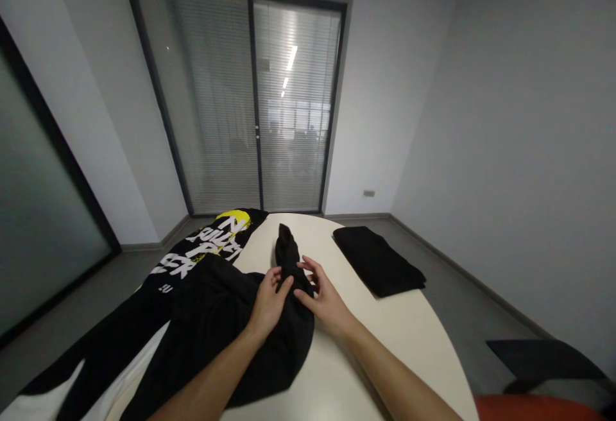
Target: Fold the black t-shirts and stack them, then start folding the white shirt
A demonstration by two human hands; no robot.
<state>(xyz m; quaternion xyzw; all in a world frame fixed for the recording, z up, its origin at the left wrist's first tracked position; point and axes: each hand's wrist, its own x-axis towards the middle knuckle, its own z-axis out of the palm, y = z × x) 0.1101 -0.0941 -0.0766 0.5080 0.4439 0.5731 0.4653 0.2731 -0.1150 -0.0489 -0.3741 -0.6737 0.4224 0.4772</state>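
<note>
A dark black garment (pixel 216 305) lies bunched on the table, with one narrow end, perhaps a sleeve or trouser leg, sticking up beyond my hands. My left hand (pixel 270 298) pinches this end between thumb and fingers. On the other side of it, my right hand (pixel 325 294) curls its thumb and fingers around the fabric. The two hands are close together near the middle of the table. Folds hide some of the fingertips.
The pale round-edged table (pixel 337 357) also bears a folded black cloth (pixel 378 260) at right and a black garment with white and yellow print (pixel 206 241) at left, overhanging the edge. A red-seated chair (pixel 529 407) stands at lower right. Behind is a glass door (pixel 255 106) with blinds.
</note>
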